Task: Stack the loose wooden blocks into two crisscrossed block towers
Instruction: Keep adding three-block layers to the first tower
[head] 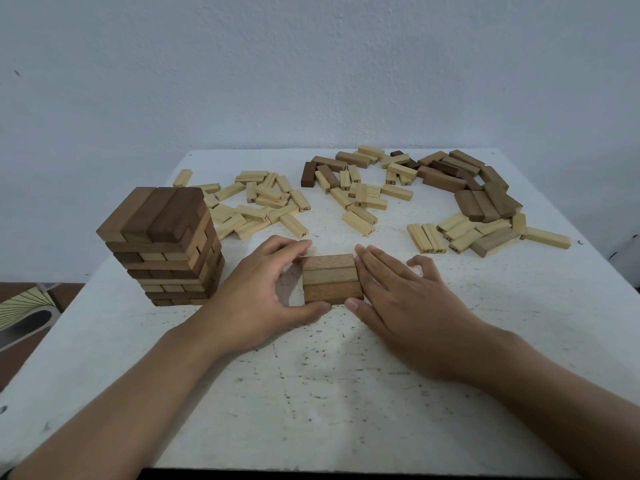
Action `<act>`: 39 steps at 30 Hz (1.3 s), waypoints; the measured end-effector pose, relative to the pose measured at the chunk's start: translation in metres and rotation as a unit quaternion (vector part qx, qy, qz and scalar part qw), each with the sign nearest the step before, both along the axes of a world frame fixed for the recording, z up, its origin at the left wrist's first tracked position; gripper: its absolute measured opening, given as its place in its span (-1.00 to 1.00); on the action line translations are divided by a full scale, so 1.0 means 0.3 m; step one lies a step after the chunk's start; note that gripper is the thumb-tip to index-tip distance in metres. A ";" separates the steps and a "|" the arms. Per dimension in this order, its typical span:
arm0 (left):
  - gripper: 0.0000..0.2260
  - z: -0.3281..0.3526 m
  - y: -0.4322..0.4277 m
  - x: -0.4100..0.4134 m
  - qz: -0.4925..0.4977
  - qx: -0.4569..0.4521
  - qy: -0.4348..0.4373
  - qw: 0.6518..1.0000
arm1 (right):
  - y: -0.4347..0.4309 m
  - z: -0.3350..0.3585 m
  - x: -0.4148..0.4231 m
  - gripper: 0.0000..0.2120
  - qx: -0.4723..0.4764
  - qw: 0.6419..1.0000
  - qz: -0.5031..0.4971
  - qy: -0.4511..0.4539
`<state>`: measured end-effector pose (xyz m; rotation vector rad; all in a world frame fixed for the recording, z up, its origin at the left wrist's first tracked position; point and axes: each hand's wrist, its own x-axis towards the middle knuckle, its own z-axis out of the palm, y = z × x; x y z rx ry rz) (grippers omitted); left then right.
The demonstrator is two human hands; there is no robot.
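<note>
Between the two hands, a three-block layer (330, 278) of brown wood lies flat on the white counter (311, 382). The left hand (256, 289) curls round it, fingers at the far corner and thumb at the near edge. The right hand (401, 299) lies flat, straight fingers pressed against its right end. Left of the left hand stands a crisscrossed dark tower (162, 244). Beyond both hands, loose blocks (259, 206) lie scattered.
</note>
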<state>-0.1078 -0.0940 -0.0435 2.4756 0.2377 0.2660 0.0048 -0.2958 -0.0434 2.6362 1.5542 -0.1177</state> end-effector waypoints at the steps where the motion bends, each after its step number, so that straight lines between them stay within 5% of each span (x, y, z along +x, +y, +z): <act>1: -0.18 0.000 -0.005 -0.005 0.007 0.013 0.002 1.000 | 0.000 0.000 0.001 -0.15 0.001 1.000 0.000 0.000; 8: -0.19 -0.003 -0.060 -0.060 0.032 0.162 0.084 0.983 | 0.001 -0.005 0.000 -0.12 -0.005 1.000 -0.005 0.006; 16: -0.17 -0.038 -0.068 -0.046 0.002 0.267 0.110 0.957 | 0.009 0.000 -0.004 -0.33 -0.042 0.998 -0.019 0.037; 27: -0.17 -0.046 -0.073 -0.038 0.012 0.266 0.119 0.956 | 0.013 -0.017 0.005 -0.16 -0.009 0.999 -0.017 0.035; 39: -0.16 -0.035 -0.054 -0.042 -0.004 0.232 0.106 0.967 | 0.009 -0.020 0.008 -0.24 0.001 0.999 -0.015 0.041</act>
